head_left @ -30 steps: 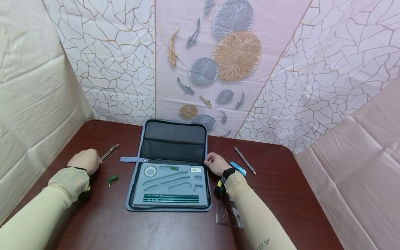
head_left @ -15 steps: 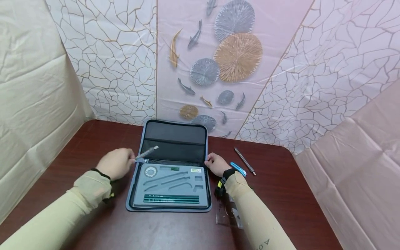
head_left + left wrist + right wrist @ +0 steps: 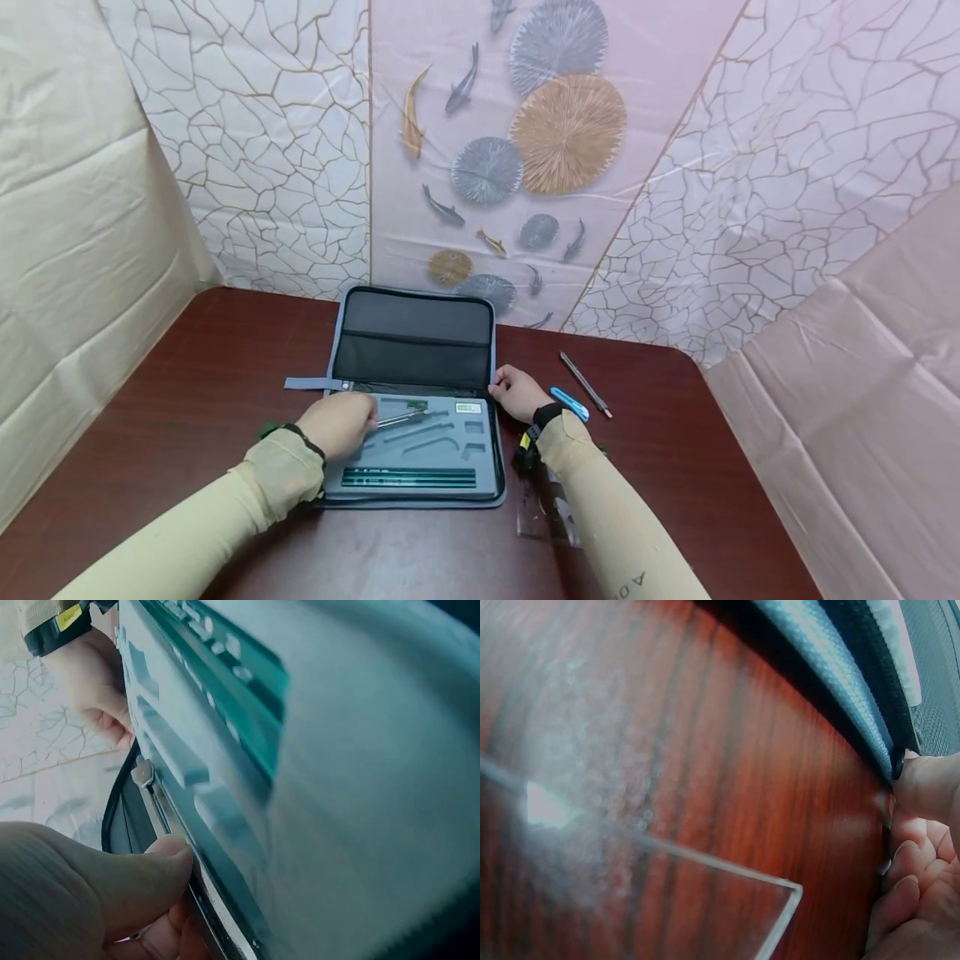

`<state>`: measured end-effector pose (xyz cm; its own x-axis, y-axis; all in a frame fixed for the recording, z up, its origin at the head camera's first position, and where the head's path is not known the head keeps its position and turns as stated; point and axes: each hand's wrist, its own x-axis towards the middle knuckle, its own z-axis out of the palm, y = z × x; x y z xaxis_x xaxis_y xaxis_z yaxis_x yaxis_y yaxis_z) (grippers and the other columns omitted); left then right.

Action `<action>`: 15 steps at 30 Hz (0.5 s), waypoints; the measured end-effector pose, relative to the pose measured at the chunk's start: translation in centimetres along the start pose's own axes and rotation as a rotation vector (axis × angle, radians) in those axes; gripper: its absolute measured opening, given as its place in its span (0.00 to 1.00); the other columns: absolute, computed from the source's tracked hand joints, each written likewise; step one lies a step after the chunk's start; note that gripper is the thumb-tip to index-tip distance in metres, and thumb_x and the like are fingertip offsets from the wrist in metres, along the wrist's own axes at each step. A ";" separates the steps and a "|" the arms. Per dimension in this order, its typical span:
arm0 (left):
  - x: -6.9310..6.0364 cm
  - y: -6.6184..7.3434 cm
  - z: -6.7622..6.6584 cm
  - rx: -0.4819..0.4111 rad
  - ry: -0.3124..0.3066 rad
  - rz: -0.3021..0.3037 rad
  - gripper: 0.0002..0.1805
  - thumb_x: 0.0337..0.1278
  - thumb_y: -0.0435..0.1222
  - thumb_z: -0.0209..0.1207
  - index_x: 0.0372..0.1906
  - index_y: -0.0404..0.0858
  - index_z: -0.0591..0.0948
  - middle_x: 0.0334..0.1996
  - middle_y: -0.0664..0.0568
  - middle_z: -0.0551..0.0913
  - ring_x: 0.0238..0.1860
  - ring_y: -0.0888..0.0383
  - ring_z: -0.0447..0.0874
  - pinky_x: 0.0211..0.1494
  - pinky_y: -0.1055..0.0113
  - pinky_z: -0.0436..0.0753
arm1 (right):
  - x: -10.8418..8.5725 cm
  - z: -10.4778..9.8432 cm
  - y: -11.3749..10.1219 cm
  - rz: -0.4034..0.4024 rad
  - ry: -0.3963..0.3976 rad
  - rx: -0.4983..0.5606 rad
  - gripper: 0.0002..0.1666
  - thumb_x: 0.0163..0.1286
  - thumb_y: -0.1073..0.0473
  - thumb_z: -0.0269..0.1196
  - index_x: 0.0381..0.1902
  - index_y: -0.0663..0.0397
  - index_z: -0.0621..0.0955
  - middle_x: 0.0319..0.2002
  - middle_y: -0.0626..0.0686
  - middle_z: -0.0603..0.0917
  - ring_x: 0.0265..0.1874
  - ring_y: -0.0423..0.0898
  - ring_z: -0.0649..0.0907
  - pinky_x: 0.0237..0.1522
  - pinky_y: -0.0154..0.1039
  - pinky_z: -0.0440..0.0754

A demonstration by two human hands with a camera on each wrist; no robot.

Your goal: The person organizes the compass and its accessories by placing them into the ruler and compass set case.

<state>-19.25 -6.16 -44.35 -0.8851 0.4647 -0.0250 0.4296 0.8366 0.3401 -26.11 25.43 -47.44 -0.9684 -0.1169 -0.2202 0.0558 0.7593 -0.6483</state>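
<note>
My left hand pinches a silver drawing compass over the grey foam tray of an open zip case. In the left wrist view the thumb presses the metal compass against the fingers, close along the foam's slots. Whether it lies inside a slot cannot be told. At the case's right side, near the fold, my right hand grips the edge. The right wrist view has that thumb on the fabric rim, fingers curled below. Dark green pencils fill the tray's lower slot.
A white eraser sits in the tray's upper right. Right of the case lie a blue utility knife and a thin silver pen-like tool. Clear plastic lies beside the right forearm. A small green object peeks past my left wrist.
My left hand has lifted the compass off the table at left and carried it right, over the foam tray. The right hand keeps its grip on the case edge.
</note>
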 end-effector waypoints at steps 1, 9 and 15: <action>0.1 0.1 0.2 -0.006 0.001 0.007 0.10 0.64 0.34 0.60 0.26 0.43 0.78 0.21 0.58 0.73 0.23 0.60 0.69 0.29 0.62 0.73 | 0.0 0.0 0.0 -0.005 0.000 0.000 0.07 0.74 0.56 0.57 0.37 0.53 0.73 0.25 0.51 0.71 0.26 0.48 0.72 0.31 0.40 0.68; 0.9 1.0 1.0 -0.039 -0.009 0.040 0.12 0.66 0.34 0.58 0.24 0.43 0.76 0.19 0.57 0.71 0.21 0.59 0.67 0.29 0.62 0.70 | -0.1 0.2 0.3 -0.052 0.003 0.008 0.06 0.75 0.59 0.56 0.37 0.54 0.72 0.23 0.49 0.70 0.22 0.46 0.70 0.29 0.39 0.66; 1.0 1.3 1.1 -0.049 0.005 0.025 0.09 0.67 0.32 0.57 0.28 0.42 0.79 0.22 0.57 0.75 0.24 0.60 0.70 0.34 0.62 0.74 | -0.1 0.3 0.2 -0.045 0.005 0.005 0.06 0.75 0.58 0.56 0.37 0.54 0.73 0.23 0.49 0.70 0.23 0.47 0.70 0.30 0.40 0.67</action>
<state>-19.41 -4.28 -44.95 -0.8750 0.4840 -0.0115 0.4425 0.8092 0.3865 -25.88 25.42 -47.77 -0.9713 -0.1476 -0.1865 0.0128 0.7504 -0.6609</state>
